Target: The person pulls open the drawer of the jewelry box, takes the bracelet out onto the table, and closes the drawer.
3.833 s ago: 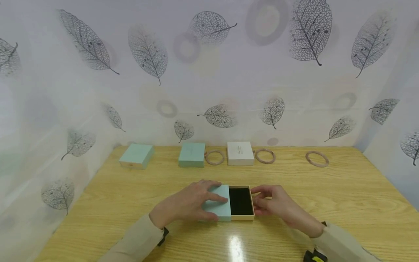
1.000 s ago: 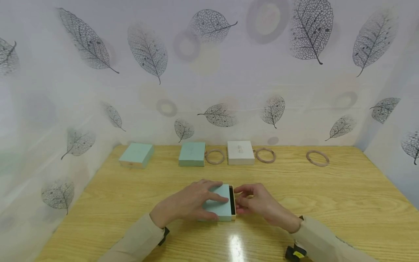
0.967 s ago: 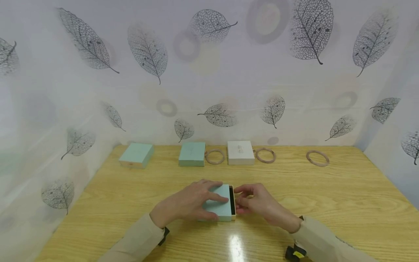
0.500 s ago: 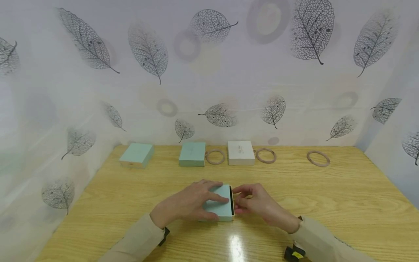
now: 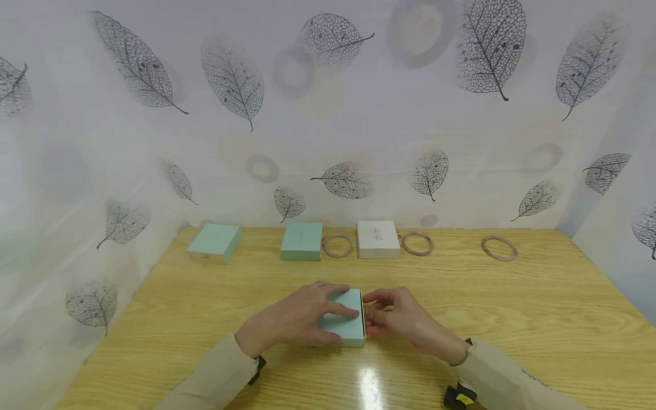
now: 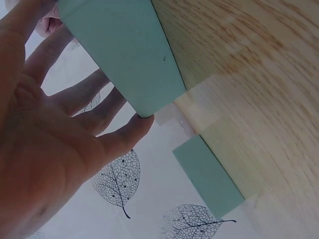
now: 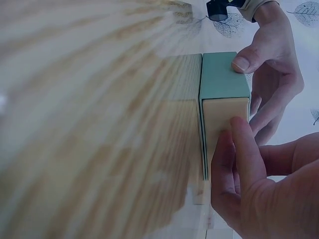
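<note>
A pale turquoise drawer-style gift box (image 5: 344, 326) lies flat on the wooden table in front of me. My left hand (image 5: 302, 316) spans its sleeve from above, with the thumb along the near side and fingers over the top toward the far side. At the box's right end is my right hand (image 5: 405, 319); its fingertips press against the tan end of the inner drawer (image 7: 219, 112). A thin dark gap shows between drawer and sleeve in the head view. The left wrist view has the sleeve's turquoise side (image 6: 124, 55) beside the left fingers.
Along the back of the table (image 5: 512, 302) stand two turquoise boxes, one at far left (image 5: 215, 242) and one nearer the middle (image 5: 302, 241), plus a white box (image 5: 378, 239). Thin pinkish-brown rings lie by them: one (image 5: 337, 246), another (image 5: 417, 244), and one farther right (image 5: 499, 249).
The drawer, earlier pulled well out with its black inside showing, has slid left almost fully into the sleeve. My right hand moved left with it; the left hand stayed in place.
</note>
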Tool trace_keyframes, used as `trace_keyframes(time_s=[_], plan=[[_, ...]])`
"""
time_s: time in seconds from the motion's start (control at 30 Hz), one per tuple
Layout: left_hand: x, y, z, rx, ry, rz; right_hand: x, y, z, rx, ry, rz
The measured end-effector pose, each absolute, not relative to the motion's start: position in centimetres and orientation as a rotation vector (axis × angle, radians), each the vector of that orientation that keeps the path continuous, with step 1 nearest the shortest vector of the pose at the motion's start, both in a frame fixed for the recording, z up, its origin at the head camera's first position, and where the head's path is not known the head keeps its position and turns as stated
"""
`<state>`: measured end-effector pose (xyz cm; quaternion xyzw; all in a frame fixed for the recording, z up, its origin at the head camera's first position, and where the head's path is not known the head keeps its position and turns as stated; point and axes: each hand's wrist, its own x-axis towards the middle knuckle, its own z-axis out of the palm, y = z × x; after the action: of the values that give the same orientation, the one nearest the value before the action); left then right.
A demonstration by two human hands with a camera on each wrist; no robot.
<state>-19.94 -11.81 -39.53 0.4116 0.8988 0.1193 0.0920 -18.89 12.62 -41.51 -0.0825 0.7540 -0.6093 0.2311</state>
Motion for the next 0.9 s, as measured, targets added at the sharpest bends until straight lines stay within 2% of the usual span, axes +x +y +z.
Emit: trace_keyframes(time_s=[0.9], plan=[[-19.82,-11.80,-39.40,1.199,2.657,0.377,-19.05,12.27,-41.74,-0.225,2.069,-1.684]])
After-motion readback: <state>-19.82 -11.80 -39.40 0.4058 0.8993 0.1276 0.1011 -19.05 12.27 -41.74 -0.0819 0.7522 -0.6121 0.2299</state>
